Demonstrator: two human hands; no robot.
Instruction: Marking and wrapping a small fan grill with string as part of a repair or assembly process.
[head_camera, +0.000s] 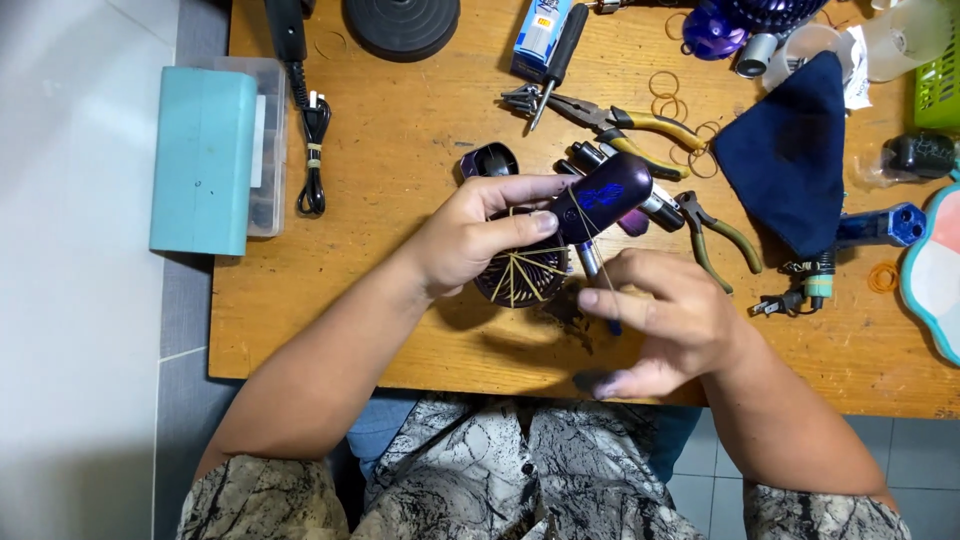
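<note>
so the left hand (470, 235) has its grip wrapped round a small purple handheld fan (580, 215), thumb and fingers pressed onto the handle right where it meets the round grille; the grille (520, 275) sits just below that grip with yellow rubber bands stretched across it like spokes; the right hand (665, 320) is just beside, below and to the right of the fan, fingers curled with thumb and forefinger pinched together on a thin band strand (590, 232) running up over the handle; past the left grip, further up the wooden surface (400, 150), lie yellow-handled pliers (610, 118) and a screwdriver (555, 62); loose rubber bands (665, 95) near those; off beyond the right grip there's a dark blue cloth (795, 155) and green-handled pliers (720, 235)
</note>
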